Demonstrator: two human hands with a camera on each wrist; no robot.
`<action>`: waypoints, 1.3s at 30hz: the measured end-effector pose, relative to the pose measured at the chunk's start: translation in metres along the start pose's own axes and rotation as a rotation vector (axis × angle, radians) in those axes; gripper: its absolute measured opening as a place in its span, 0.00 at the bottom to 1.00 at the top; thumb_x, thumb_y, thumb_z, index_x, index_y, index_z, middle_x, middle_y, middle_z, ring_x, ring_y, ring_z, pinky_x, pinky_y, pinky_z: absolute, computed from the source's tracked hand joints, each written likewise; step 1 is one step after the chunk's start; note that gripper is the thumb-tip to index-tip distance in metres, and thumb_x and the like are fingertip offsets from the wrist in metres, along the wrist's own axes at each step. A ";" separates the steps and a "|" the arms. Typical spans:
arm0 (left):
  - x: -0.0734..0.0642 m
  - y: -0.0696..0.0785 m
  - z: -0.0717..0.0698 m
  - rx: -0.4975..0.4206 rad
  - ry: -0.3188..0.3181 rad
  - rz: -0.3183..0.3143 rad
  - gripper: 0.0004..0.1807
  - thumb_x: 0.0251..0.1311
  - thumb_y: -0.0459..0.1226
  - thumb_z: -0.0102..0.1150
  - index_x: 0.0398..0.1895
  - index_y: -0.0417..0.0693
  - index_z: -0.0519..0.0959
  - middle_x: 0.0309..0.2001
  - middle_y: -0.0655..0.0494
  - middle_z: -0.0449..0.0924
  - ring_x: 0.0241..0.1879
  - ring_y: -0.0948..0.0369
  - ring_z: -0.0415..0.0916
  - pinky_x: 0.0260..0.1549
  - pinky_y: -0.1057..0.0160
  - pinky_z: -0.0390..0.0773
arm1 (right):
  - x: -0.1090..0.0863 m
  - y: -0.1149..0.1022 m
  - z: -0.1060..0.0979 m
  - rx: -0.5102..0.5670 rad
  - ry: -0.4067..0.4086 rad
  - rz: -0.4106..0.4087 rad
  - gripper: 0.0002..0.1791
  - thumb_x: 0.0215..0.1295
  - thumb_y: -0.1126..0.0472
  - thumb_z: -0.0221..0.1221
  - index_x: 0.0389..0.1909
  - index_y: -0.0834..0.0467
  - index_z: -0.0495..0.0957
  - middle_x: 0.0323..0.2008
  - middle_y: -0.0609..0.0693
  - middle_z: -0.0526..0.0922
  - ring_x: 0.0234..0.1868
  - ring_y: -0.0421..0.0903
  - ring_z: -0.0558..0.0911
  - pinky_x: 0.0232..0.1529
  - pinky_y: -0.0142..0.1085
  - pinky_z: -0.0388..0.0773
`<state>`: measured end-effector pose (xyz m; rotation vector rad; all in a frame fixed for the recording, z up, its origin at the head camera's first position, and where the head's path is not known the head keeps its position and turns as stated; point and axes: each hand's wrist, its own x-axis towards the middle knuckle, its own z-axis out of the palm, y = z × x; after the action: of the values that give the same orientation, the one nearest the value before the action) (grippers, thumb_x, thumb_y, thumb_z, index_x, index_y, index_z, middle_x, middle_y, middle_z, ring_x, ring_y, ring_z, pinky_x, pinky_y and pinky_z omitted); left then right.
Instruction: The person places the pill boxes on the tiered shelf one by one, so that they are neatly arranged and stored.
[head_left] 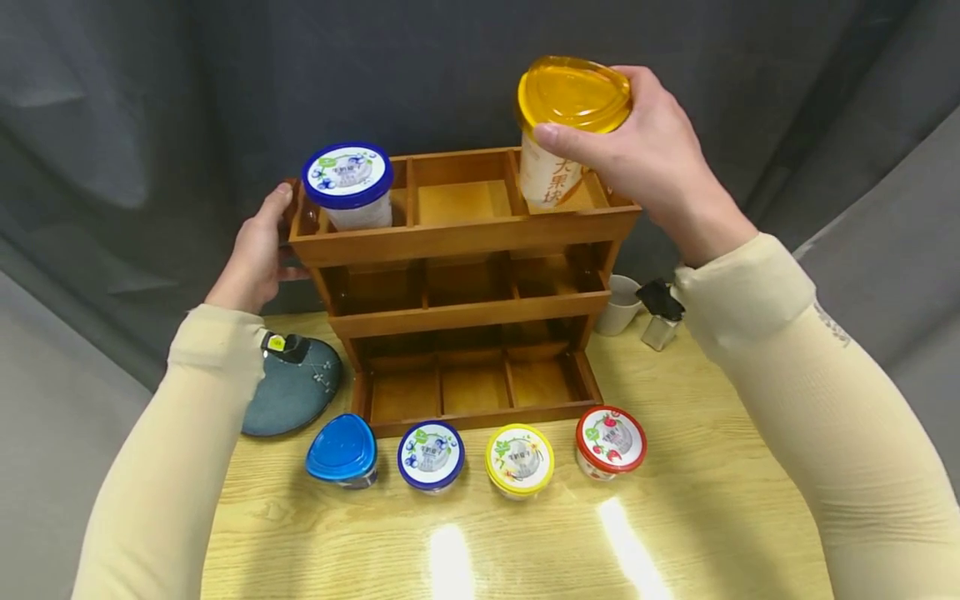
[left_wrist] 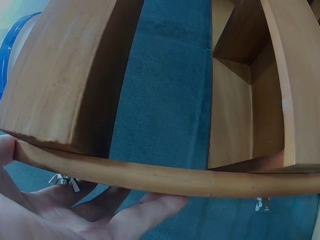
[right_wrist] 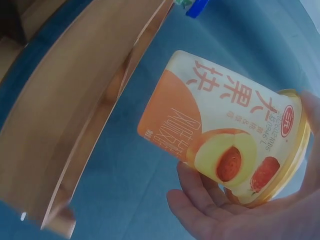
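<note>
Currently, the right hand [head_left: 637, 146] grips the peach cup [head_left: 551, 171] near its amber lid [head_left: 573, 96], thumb on the near side, fingers round the other. The cup is nearly upright over the right compartment of the top tier of the rack [head_left: 465, 237]; the right wrist view shows it apart from the rack's wood. The left hand [head_left: 255, 258] is spread wide at the rack's left end, its fingers touching the side bar [left_wrist: 165, 177].

On the rack's top tier, the berry cup [head_left: 348, 179] stands in the left compartment. Each of the rack's 3 tiers has 3 compartments.

In front of the rack, 4 cups form a row on the table [head_left: 540, 550], left to right: blue cup [head_left: 341, 450], navy cup [head_left: 431, 454], yellow cup [head_left: 520, 458], red cup [head_left: 611, 442]. Left of the rack lies a cushion [head_left: 292, 400]; right of it, a mug [head_left: 618, 308]. Behind the rack hangs a curtain [head_left: 450, 67].
</note>
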<state>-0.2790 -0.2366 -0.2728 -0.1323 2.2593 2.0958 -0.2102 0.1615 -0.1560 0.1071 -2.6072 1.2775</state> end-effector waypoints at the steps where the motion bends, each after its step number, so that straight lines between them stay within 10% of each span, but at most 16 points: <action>1: 0.000 0.000 0.000 -0.004 0.002 -0.001 0.43 0.64 0.70 0.42 0.74 0.56 0.62 0.74 0.46 0.57 0.67 0.42 0.60 0.63 0.35 0.60 | 0.003 -0.003 0.004 0.002 -0.008 -0.001 0.55 0.51 0.33 0.69 0.75 0.49 0.54 0.63 0.50 0.68 0.56 0.45 0.70 0.57 0.38 0.69; 39: -0.001 0.001 0.003 0.028 -0.015 0.009 0.42 0.65 0.69 0.40 0.75 0.58 0.60 0.75 0.47 0.56 0.69 0.41 0.58 0.63 0.34 0.59 | 0.048 -0.019 0.094 -0.016 -0.243 0.029 0.62 0.44 0.28 0.70 0.74 0.50 0.51 0.59 0.49 0.71 0.52 0.46 0.74 0.53 0.37 0.74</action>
<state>-0.2778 -0.2334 -0.2721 -0.1048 2.2843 2.0610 -0.2701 0.0772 -0.1852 0.2371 -2.8308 1.3273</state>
